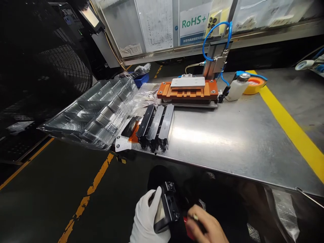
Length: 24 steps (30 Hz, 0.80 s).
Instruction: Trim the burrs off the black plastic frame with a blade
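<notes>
My left hand (149,219), in a white glove, is closed around a black plastic housing (169,207) with a pale panel on its side. It is held in front of the table's near edge, low in the view. Just to the right, my bare right hand (207,224) has its fingers curled around a small dark thing with a brass-coloured tip (194,217). Motion blur and the fingers hide its kind. A bit of red (187,228) shows beside these fingers. Beyond, three long black plastic housings (154,128) lie side by side on the table.
Clear plastic trays (88,114) in wrap stand at the left. An orange fixture (187,91) with a metal block sits at the back, near a white bottle (238,87) and yellow tape (254,86). The steel table (215,135) has a near edge above my hands.
</notes>
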Each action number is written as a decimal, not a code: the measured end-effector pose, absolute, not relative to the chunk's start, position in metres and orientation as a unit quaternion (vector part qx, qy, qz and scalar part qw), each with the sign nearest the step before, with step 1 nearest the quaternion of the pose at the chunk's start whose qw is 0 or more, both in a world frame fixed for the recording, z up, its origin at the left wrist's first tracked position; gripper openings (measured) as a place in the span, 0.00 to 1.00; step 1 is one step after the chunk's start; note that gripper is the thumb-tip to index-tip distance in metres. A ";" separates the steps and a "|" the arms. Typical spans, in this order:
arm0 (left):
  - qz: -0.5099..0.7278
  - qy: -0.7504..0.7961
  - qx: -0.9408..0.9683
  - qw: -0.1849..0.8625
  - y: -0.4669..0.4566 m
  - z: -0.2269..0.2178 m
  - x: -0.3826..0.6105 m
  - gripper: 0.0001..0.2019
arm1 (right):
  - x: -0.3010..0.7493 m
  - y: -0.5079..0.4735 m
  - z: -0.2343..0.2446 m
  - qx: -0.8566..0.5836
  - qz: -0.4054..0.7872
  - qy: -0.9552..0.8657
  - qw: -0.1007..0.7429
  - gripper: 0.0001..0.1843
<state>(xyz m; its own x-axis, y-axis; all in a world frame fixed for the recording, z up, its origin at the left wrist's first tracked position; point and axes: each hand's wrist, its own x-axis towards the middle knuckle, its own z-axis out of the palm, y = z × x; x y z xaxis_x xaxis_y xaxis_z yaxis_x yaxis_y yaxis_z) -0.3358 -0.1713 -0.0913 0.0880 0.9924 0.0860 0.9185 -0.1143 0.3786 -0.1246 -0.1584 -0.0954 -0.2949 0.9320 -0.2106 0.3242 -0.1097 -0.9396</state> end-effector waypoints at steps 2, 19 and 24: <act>0.157 0.659 0.725 0.123 -0.170 -0.090 -0.339 0.47 | -0.118 -0.147 -0.097 -0.577 0.605 -0.441 0.325 0.21; 0.025 0.566 0.820 0.084 -0.142 -0.080 -0.376 0.46 | -0.117 -0.174 -0.134 -0.560 0.735 -0.332 0.192 0.33; -0.040 0.528 0.844 0.083 -0.128 -0.067 -0.366 0.43 | -0.137 -0.165 -0.096 -0.540 0.721 -0.422 0.106 0.32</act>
